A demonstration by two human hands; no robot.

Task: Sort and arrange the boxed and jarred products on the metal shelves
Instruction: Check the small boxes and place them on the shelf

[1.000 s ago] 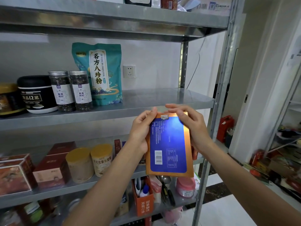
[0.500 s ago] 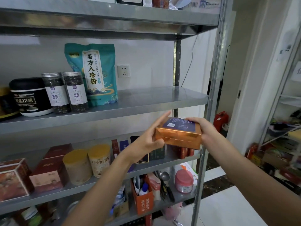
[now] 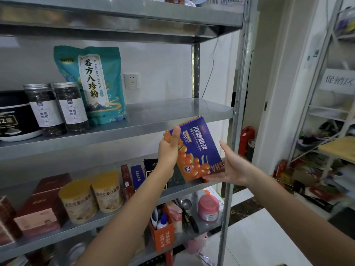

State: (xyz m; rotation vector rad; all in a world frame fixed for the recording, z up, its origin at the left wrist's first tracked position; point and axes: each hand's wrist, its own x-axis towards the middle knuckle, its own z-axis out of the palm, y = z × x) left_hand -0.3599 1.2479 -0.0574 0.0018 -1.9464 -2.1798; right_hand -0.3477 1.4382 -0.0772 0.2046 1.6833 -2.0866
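A blue and orange box (image 3: 199,148) with printed berries hangs upside down and tilted, just in front of the middle metal shelf (image 3: 172,114). My left hand (image 3: 170,148) grips its upper left corner, thumb on the front face. My right hand (image 3: 229,166) supports the box's lower right corner from below with straight fingers. On that shelf stand a teal pouch (image 3: 94,83), two clear jars (image 3: 57,108) with dark contents, and a black tub (image 3: 13,116) at the left edge.
The shelf's right half is bare metal. One shelf down stand two yellow-lidded cans (image 3: 92,194), dark red boxes (image 3: 44,204) and slim boxes (image 3: 134,175). An upright post (image 3: 236,104) runs close on the right. A second rack (image 3: 330,112) with clutter fills the right side.
The box was flipped from its blue back, through an edge-on position, to show its printed front. It rose a little toward the middle shelf. My left hand shifted to the upper corner.
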